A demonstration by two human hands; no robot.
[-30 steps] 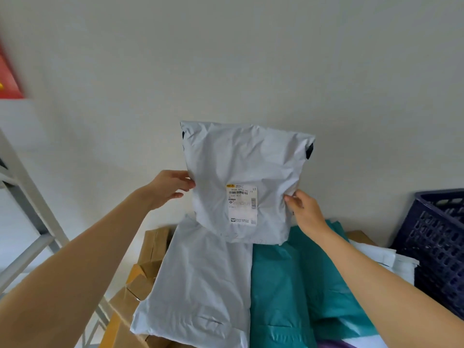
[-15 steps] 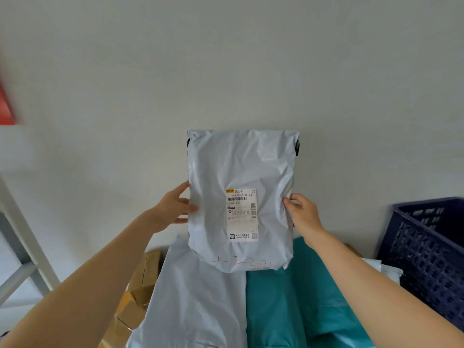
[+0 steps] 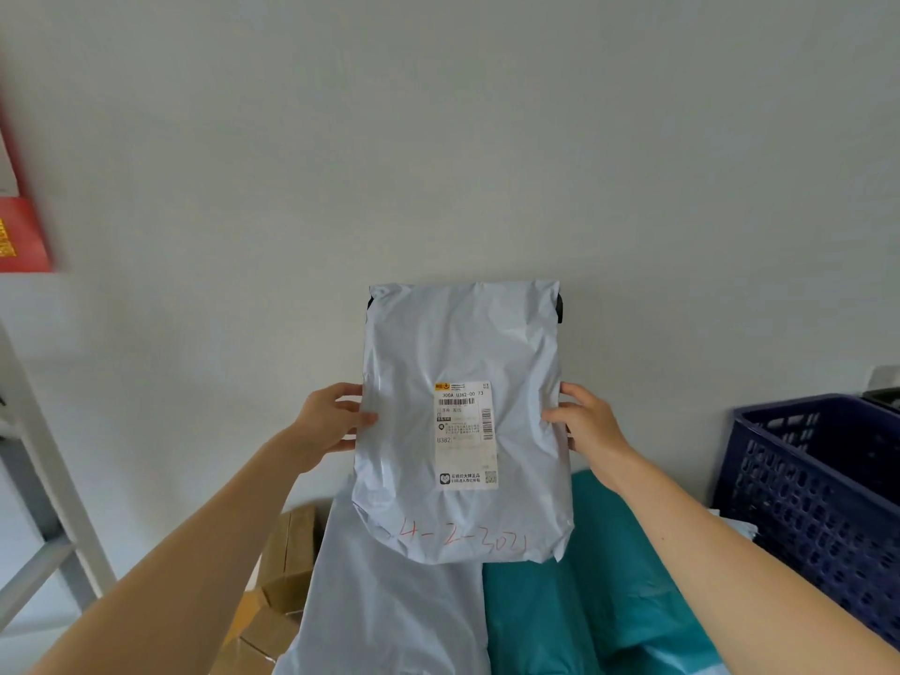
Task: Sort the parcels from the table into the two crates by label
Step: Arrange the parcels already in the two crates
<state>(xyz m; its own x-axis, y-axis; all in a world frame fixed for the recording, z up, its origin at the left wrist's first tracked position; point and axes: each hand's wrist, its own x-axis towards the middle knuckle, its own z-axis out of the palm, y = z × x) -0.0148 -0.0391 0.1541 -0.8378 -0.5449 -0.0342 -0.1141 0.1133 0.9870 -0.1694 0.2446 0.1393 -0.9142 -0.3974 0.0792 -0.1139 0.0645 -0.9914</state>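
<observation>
We find the grey parcel [image 3: 462, 362] held upright in the air in front of the pale wall [image 3: 438, 138], its printed label [image 3: 466, 433] facing us and red handwriting [image 3: 462, 538] along its lower edge. The left grip [image 3: 331, 421] pinches the parcel's left edge at about mid-height, thumb on the front face and fingers behind. The right grip [image 3: 589, 426] pinches the right edge at the same height in the same way.

The parcel's bottom edge hangs over the far ends of a second grey parcel [image 3: 389, 616] and a teal parcel [image 3: 584, 601], which lie side by side with their long edges touching. We cannot tell whether the held parcel touches them.

Cardboard boxes [image 3: 287, 567] sit just left of the lying grey parcel. The blue crate [image 3: 818, 504] stands at the right, well apart from the held parcel, with bare wall showing between the parcel's right edge and the crate's rim. White parcels [image 3: 735, 523] lie against the crate's near-left side. A grey shelf frame [image 3: 44, 479] runs down the left margin below a red sign [image 3: 19, 236]; open wall lies between it and the left forearm.
</observation>
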